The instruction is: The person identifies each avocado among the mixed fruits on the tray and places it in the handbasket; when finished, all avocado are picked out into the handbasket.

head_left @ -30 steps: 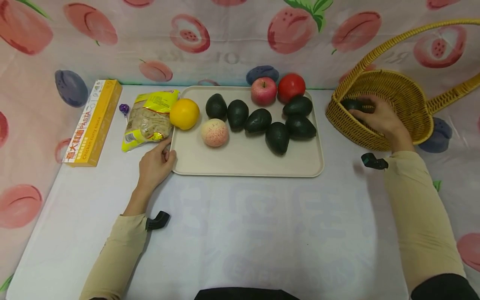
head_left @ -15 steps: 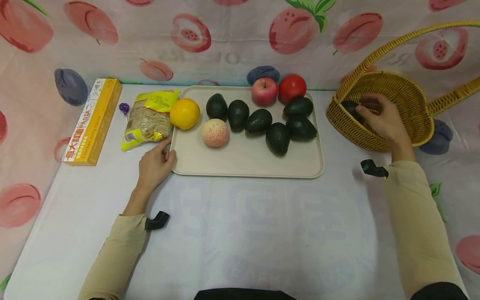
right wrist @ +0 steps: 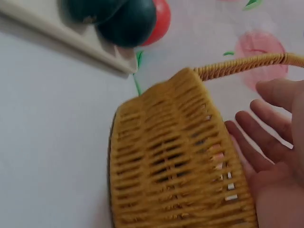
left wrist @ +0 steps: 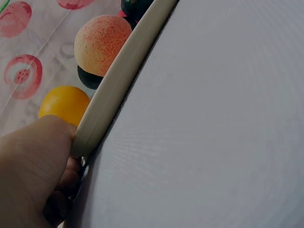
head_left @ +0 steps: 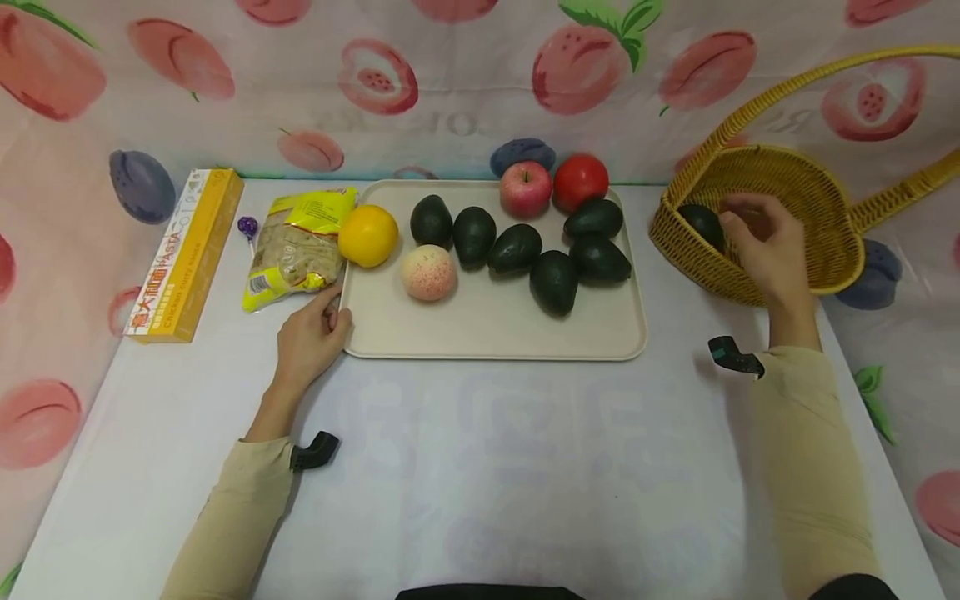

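Note:
My left hand [head_left: 309, 337] grips the left edge of the beige tray [head_left: 487, 337]; in the left wrist view the thumb side lies against the rim and the other fingers curl below. On the tray are several dark green avocados [head_left: 553, 283], a peach [head_left: 428, 272], an orange [head_left: 368, 236], an apple [head_left: 526, 189] and a red tomato-like fruit [head_left: 581, 182]. My right hand [head_left: 776, 242] is over the wicker basket [head_left: 686, 262], fingers loosely bent and holding nothing. Beside its fingertips, one avocado [head_left: 702, 227] lies inside the basket's left end.
Left of the tray lie a yellow bag of dry noodles [head_left: 300, 246], a purple lollipop [head_left: 247, 225] and a yellow pasta box [head_left: 183, 258]. The basket's tall handle [head_left: 795, 79] arches over it. A fruit-printed cloth [head_left: 450, 83] hangs behind the table.
My right hand has let go of the avocado in the basket and drawn back slightly toward me. The left hand has stayed at the tray's edge.

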